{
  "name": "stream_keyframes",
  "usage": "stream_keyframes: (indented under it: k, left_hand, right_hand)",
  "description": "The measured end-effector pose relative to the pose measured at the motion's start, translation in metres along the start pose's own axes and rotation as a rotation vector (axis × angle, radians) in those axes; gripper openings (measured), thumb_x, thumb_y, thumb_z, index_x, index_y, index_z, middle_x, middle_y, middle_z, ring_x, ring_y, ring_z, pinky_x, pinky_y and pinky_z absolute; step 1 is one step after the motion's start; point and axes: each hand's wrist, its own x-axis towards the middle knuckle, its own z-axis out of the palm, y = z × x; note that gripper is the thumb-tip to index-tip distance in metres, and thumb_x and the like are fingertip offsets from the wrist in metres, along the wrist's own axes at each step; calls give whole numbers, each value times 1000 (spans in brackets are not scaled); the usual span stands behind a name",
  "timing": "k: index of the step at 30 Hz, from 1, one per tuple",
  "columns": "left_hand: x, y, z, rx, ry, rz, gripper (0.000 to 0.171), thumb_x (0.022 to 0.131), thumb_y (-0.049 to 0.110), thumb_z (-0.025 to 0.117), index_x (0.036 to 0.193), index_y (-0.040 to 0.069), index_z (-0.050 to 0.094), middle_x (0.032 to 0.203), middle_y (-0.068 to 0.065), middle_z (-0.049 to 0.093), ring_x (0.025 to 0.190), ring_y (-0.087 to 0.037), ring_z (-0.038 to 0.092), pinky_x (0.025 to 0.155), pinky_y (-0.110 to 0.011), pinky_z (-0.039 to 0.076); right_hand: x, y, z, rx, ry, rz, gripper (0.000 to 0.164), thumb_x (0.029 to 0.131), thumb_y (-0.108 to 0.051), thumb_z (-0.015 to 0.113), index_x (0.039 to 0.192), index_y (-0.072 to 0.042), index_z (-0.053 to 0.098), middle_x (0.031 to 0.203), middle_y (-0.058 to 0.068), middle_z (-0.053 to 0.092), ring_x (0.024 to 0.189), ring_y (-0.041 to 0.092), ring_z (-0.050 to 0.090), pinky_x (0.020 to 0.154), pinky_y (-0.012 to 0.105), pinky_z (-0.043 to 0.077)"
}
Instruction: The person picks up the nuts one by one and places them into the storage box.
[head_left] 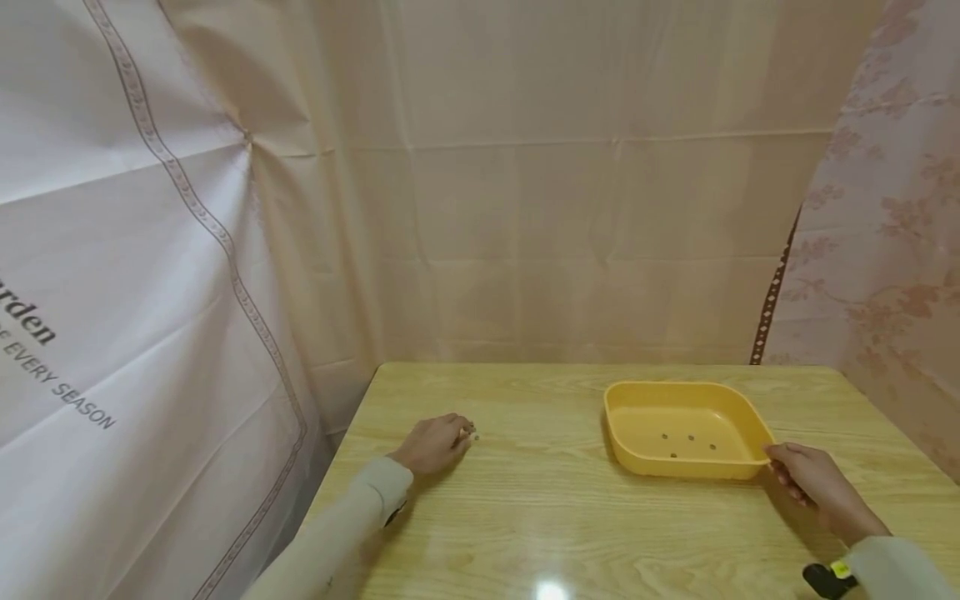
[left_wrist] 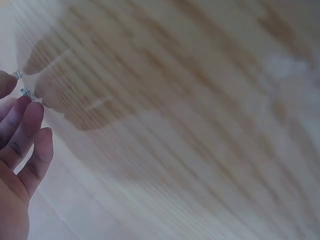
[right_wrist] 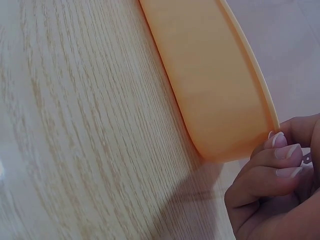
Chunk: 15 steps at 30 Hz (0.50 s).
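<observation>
Closest to the camera are two pale sleeves, the left sleeve (head_left: pixel 330 525) at the near left and the right sleeve (head_left: pixel 903 571) at the near right. From far off, I see the yellow tray (head_left: pixel 697 470) on the right side of the bench (head_left: pixel 525 517), toward the far edge, with four tiny bits (head_left: pixel 691 437) in it. My right hand (head_left: pixel 813 479) pinches the tray at its near right corner. My left hand (head_left: pixel 433 443) is well to the left of the tray, its fingers bent, right by two small shiny bits (left_wrist: pixel 25 92). I can't tell if it pinches one or just touches it. To do this well, I think the left fingertips should squeeze one bit softly from both sides and not bump the other, because tiny things can slip away. The right hand should hold the tray flat and not tug, or it may tip. The left wrist view shows a gap between the fingertips, with a bit by each side; the head view is too small for that. The right wrist view shows the folded fingers and the tray's outside wall, but only the head view shows what is inside.
</observation>
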Motion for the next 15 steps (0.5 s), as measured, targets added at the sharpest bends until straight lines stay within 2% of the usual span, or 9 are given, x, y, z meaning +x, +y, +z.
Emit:
stream_keyframes:
  k: [4, 10, 15]
  left_hand:
    - [3, 0, 2, 20, 7, 5, 22, 105, 24, 61, 117, 9, 72, 109, -3, 71, 91, -14, 69, 76, -32, 58]
    - [5, 0, 4, 1, 16, -16, 14, 102, 22, 65, 109, 13, 73, 95, 2, 68, 78, -9, 63, 67, -28, 54]
    - [7, 3, 3, -14, 9, -32, 9, 101, 22, 67, 104, 14, 71, 94, 3, 67, 77, -9, 63, 66, -26, 53]
  right_hand:
    - [-2, -1, 2, 4, 9, -14, 39, 111, -33, 39, 82, -13, 55, 69, -6, 47, 55, 6, 42, 51, 24, 43]
    - [-3, 0, 2, -7, 10, -20, 38, 111, -32, 40, 82, -12, 54, 71, -5, 48, 56, 7, 43, 51, 24, 43]
    - [-3, 0, 2, -6, 16, -21, 38, 111, -32, 40, 82, -12, 55, 70, -5, 48, 55, 6, 43, 51, 24, 42]
